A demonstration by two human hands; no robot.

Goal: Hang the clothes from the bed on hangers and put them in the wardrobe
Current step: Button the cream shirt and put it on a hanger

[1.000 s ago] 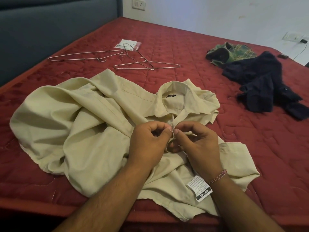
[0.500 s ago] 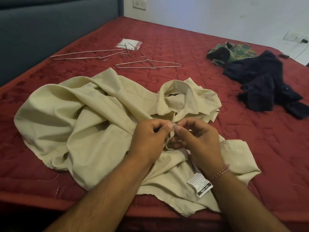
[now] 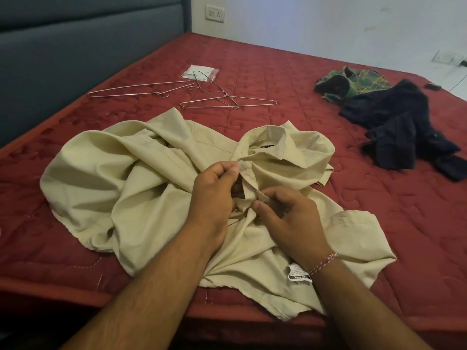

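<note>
A crumpled cream shirt (image 3: 141,188) lies on the red bed (image 3: 379,236) in front of me, collar up. My left hand (image 3: 212,195) pinches the shirt's front edge just below the collar. My right hand (image 3: 288,218) grips the opposite front edge lower down, fingers curled into the cloth. A white price tag (image 3: 298,274) hangs by my right wrist. Three wire hangers (image 3: 227,102) lie flat beyond the shirt. A dark navy garment (image 3: 399,122) and a green plaid garment (image 3: 353,83) lie at the far right.
A small clear packet (image 3: 201,73) lies near the hangers. The grey padded headboard (image 3: 75,46) runs along the left. White wall with a socket (image 3: 214,13) stands behind the bed. The bed's near edge is just under my forearms.
My hands have parted: the left moved up toward the collar, the right dropped lower, and the shirt front has opened between them. The view shifted slightly.
</note>
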